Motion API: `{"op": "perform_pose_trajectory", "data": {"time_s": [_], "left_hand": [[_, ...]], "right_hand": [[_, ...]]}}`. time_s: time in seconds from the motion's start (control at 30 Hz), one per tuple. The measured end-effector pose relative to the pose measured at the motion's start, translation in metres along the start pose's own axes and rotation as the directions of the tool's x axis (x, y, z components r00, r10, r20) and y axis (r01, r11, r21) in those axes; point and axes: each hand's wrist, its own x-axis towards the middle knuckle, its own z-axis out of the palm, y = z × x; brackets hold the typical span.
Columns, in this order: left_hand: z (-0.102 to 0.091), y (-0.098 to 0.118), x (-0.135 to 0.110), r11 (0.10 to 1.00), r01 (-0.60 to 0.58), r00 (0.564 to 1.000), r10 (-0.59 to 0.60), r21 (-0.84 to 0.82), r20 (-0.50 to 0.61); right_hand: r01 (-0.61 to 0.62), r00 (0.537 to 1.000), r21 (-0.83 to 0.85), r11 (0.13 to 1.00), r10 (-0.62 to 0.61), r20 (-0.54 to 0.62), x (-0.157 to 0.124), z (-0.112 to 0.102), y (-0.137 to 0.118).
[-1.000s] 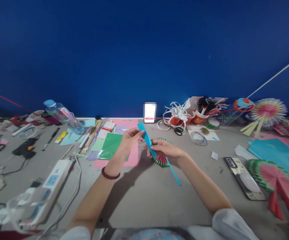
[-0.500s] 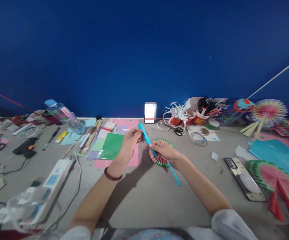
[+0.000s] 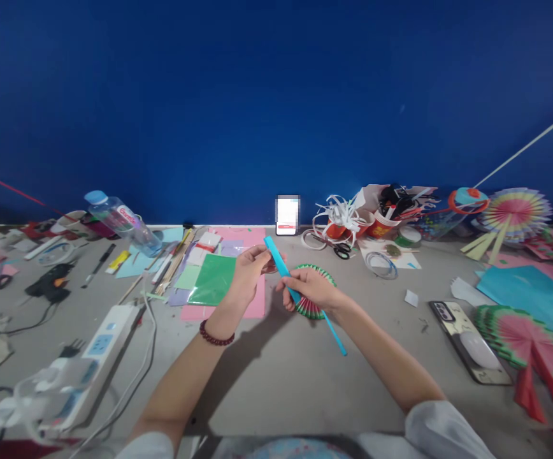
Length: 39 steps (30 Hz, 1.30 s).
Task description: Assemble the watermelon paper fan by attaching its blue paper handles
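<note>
Pinching the top end of a blue paper strip [image 3: 280, 264], the left hand [image 3: 250, 268] has its fingertips closed on it. The right hand [image 3: 312, 290] grips it lower down, fingers shut (the tail slants toward the counter [image 3: 276, 382]), above a pleated paper fan [image 3: 311, 310]. This looks like creasing work, which calls for a steady two-handed pinch.

Even, fairly bright overhead light, no glare. Soft shadow runs from left hand [image 3: 248, 271] toward near edge of table [image 3: 305, 382]. Blue wall [image 3: 276, 95] dims toward upper corners. Fisheye bows far edge. Power strip [image 3: 90, 357] at near-left corner is smeared.
</note>
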Motion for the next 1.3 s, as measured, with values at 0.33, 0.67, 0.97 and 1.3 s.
{"op": "perform_pose_trajectory", "data": {"time_s": [0.33, 0.67, 0.97, 1.3], "left_hand": [[-0.0010, 0.0057, -0.0020, 1.000, -0.015, 0.997, 0.014, 0.011, 0.071], [-0.0004, 0.0046, -0.0029, 0.999, -0.020, 0.997, 0.018, 0.032, 0.075], [-0.0029, 0.0046, -0.0016, 0.998, -0.070, 0.974, 0.066, 0.009, 0.218], [-0.0005, 0.0072, -0.0062, 1.000, -0.017, 0.981, 0.013, 0.017, 0.195]], "right_hand": [[-0.031, 0.999, 0.023, 0.999, 0.032, -0.044, 0.0007, 0.0015, 0.0003], [-0.022, 0.996, 0.067, 0.998, 0.027, -0.083, 0.0028, 0.0024, 0.0052], [0.000, 0.998, 0.154, 0.988, 0.010, -0.064, 0.0023, 0.0046, 0.0042], [0.003, 0.999, 0.129, 0.992, 0.001, -0.035, 0.0029, 0.0056, 0.0077]]}}
